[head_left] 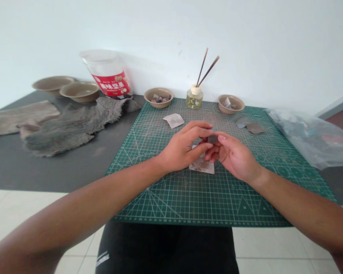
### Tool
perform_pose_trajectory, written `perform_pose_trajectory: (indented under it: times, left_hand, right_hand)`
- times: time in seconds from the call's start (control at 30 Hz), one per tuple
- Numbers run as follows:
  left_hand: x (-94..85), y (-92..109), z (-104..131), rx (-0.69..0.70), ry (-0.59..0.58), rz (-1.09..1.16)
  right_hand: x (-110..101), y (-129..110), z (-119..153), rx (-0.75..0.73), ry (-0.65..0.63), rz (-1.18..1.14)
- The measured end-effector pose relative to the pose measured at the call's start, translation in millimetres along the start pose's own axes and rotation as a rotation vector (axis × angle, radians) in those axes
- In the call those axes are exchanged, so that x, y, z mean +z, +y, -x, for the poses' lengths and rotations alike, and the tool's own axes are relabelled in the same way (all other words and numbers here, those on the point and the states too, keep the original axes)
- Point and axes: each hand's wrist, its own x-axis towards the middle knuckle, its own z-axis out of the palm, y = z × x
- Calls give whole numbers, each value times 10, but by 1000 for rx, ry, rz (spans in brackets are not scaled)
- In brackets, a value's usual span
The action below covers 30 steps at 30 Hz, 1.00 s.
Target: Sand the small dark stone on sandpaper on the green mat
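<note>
Left hand (183,147): grip closed, grasping the left side of a small, dark grey, flat-faced piece (212,139); small red object (202,140) alongside, mostly hidden. Underneath: white, brown-dusted paper square (204,166). Right hand (237,154): grip pinching the piece's right edge. To my eye, best handled with light, even pressure, above the paper.

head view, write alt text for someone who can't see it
A person's left hand and right hand hold a small dark block above a dusty sheet on a green mat. Behind stand a bowl of chunks, a bottle with two sticks and another bowl; gray cloth lies at left, a plastic bag at right.
</note>
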Motion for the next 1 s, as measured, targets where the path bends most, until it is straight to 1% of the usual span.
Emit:
perform_pose_trajectory:
  times: [0.1, 0.17, 0.23, 0.33, 0.43, 0.47, 0.53, 0.57, 0.63, 0.73, 0.77, 0.87, 0.93, 1.0]
  left_hand:
    - [-8, 3, -3, -19, 10, 11]
    - [-12, 1, -4, -32, 10, 23]
    - [-13, -3, -6, -35, 5, 30]
    - [-16, -16, -10, -10, -19, 23]
    - [-41, -39, -22, 16, -47, 13]
    - [-59, -50, -27, 0, -54, 4]
    - [-114, -76, -34, -74, -96, -34]
    - [-149, -90, -34, -119, -144, -65]
    - [-230, -116, -22, -179, -289, -140]
    - [-345, -138, 28, -230, -531, -233]
    - [-373, -139, 48, -240, -591, -250]
    - [-418, -118, 97, -229, -704, -276]
    - [-424, -87, 106, -221, -737, -303]
    - [-425, -44, 101, -225, -750, -338]
  right_hand:
    - [10, -11, -8, 51, -37, -91]
    - [23, -17, -9, 53, -55, -122]
    - [30, -25, -10, 36, -60, -100]
    - [-7, -46, -18, 0, -43, -12]
    - [-114, -85, -39, -38, -10, 97]
    - [-155, -103, -44, -53, 4, 158]
    - [-224, -146, -46, -86, 22, 332]
    - [-245, -168, -41, -98, 13, 449]
    - [-254, -204, -22, -122, -40, 712]
    - [-218, -205, 0, -210, -176, 1064]
    - [-204, -189, 0, -257, -225, 1149]
    - [-186, -124, -18, -373, -359, 1334]
    - [-187, -91, -32, -407, -404, 1418]
    - [-191, -76, -36, -412, -416, 1481]
